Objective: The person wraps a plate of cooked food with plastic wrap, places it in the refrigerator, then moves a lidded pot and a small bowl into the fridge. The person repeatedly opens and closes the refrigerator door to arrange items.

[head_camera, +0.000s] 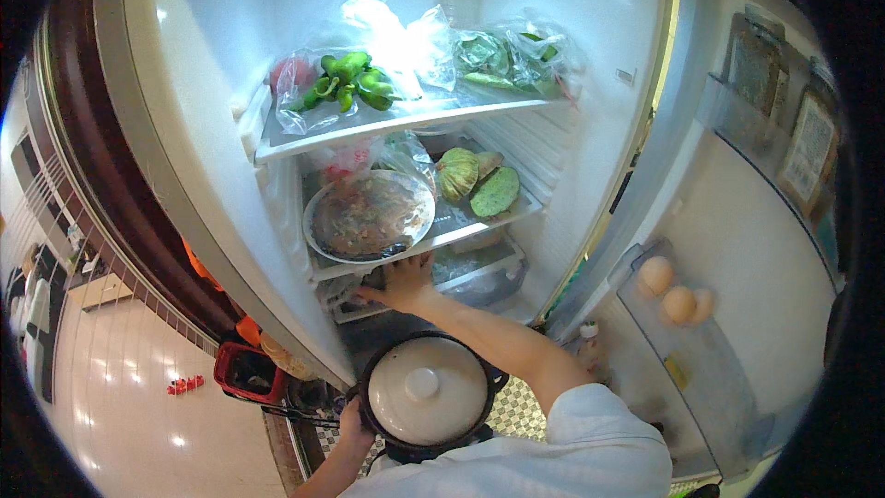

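Observation:
My left hand grips the left handle of a dark pot with a pale lid, held in front of my body. My right hand reaches into the open refrigerator, fingers spread, under the front edge of the middle glass shelf; the fingertips are partly hidden. Above it on that shelf sits a plate of food that looks covered with film. To its right lie a ribbed green squash and a cut green piece of produce. Below the hand is a clear drawer with bagged contents.
Green peppers, bagged vegetables and a yellow-lidded jar stand on the top shelf. The refrigerator door, swung out to the right, holds eggs and packages. A red basket stands at the lower left.

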### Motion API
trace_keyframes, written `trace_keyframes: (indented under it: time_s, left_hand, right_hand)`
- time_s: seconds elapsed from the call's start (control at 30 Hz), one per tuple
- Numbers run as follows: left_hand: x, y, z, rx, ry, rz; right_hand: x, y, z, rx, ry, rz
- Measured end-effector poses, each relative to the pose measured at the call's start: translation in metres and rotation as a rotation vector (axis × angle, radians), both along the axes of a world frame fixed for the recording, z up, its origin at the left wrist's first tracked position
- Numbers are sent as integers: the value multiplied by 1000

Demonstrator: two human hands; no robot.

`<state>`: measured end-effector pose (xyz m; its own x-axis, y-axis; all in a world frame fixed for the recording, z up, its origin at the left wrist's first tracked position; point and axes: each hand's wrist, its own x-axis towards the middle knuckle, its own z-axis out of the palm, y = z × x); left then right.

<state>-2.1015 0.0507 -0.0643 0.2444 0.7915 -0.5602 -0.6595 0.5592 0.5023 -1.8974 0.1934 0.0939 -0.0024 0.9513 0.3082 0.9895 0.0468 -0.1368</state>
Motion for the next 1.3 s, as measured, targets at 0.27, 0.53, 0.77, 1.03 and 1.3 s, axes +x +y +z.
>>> trace_keyframes:
  time_s: [0.27,0.53,0.77,1.03,1.3]
  left_hand:
    - [-3,-1,5,-19,14,13]
    - [6,-6,29,-23,71,12]
    - [10,0,17,-66,103,1]
    - [-8,0,-9,-57,6,13]
    - [2,3,1,-52,-2,8]
  right_hand:
    - [45,82,-36,213,92,454]
    - [37,56,-1,-9,303,546]
    - [0,-58,37,-35,-190,289]
    - [14,-29,238,838,331,532]
    - [-29,45,307,281,-24,76]
